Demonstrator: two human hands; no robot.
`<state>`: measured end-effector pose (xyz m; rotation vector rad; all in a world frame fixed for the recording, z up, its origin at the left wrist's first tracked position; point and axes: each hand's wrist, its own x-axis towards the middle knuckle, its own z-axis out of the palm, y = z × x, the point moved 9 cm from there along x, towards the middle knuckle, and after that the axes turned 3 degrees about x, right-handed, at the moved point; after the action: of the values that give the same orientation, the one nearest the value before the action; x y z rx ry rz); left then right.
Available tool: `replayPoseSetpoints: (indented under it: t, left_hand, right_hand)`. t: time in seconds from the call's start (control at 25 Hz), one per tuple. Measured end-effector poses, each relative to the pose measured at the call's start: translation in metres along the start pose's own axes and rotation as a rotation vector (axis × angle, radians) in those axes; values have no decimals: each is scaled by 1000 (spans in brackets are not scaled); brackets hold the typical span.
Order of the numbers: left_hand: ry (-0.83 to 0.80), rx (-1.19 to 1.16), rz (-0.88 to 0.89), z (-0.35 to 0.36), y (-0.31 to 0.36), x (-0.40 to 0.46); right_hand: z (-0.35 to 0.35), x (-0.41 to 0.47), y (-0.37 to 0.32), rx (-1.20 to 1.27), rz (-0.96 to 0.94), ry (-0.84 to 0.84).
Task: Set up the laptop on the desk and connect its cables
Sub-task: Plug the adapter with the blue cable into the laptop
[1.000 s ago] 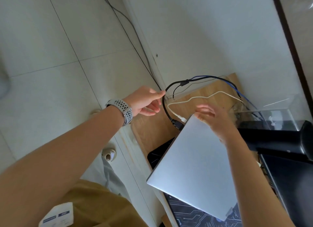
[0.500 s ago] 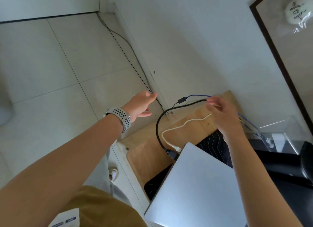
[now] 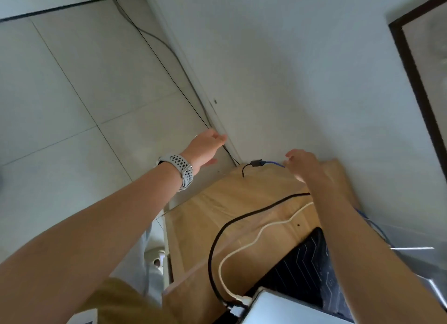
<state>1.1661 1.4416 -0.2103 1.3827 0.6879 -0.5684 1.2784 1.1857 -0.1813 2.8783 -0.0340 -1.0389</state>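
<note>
Closed silver laptop [image 3: 287, 309] already on the wooden desk [image 3: 208, 217], black cable [image 3: 212, 251] and white cable [image 3: 244, 246] plugged into its corner. Left hand [image 3: 205, 144] open, empty, out past the desk edge; right hand [image 3: 302, 164] loosely spread at the blue cable [image 3: 274, 163], grip impossible to tell. Probably left: routing that blue lead, opening the lid.

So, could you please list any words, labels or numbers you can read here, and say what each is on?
None can be read.
White tag at the bottom edge: print cut off and blurred.
Black mat: line pattern only, no text.
Watch: no readable marking.
</note>
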Motion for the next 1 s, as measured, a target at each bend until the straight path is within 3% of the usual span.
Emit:
replayPoseSetpoints:
  t: [0.24,0.6,0.76,1.0]
  left_hand:
    - [-26,135,-19,-2,-7,32]
    - [-56,259,5,19,-13,30]
    - [107,626,78,-4,3,42]
    - [110,701,89,-7,16,25]
  right_hand:
    - [53,37,3,-188,32,-172]
    - [-28,-10,0,230,10,329]
    - [-53,-41,0,495,-59,350]
    - [-80,-84,6,489,-98,351]
